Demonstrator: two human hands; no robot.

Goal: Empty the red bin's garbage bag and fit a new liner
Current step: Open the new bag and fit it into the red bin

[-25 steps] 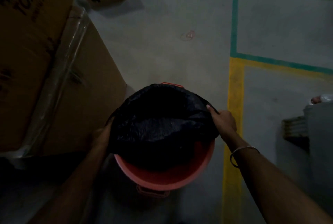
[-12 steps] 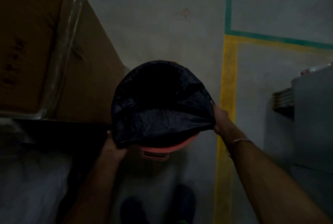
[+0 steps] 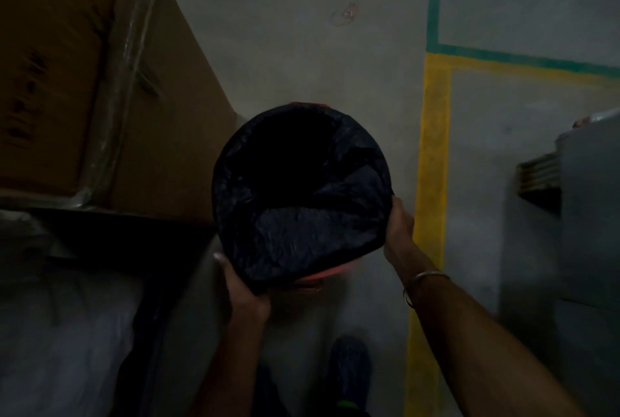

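The hem is coming down over the near rim now: a second ago a broad red crescent was showing there, and now only a sliver of the red bin (image 3: 332, 273) is peeking out under the black liner (image 3: 302, 235). Both hands have slid round towards the person's side too.

The left hand (image 3: 246, 289) is curling up under the near-left edge, gripping a bunched fold of the hem. The right hand (image 3: 399, 228) is pressing against the right side of the rim, thumb on top. In this gloom it looks like a pinch on the hem, though its fingers are hiding behind the wall.

The bin is standing on the grey floor (image 3: 302, 47), just beside the cardboard boxes (image 3: 161, 114) and left of the yellow line (image 3: 432, 165). It is sitting upright, mouth pointing straight up at the camera, so its long axis is running vertically down towards the floor. The liner's mouth is following it, with the pouch sagging down inside.

As for handling, I'm judging this film to be feather-light, limp and slippery, and likely to tear if it is stretched hard over the rim. The hem is the place to be holding it, at two opposite points. The bin itself is looking stiff and light, so it may be skidding if one side gets tugged alone.
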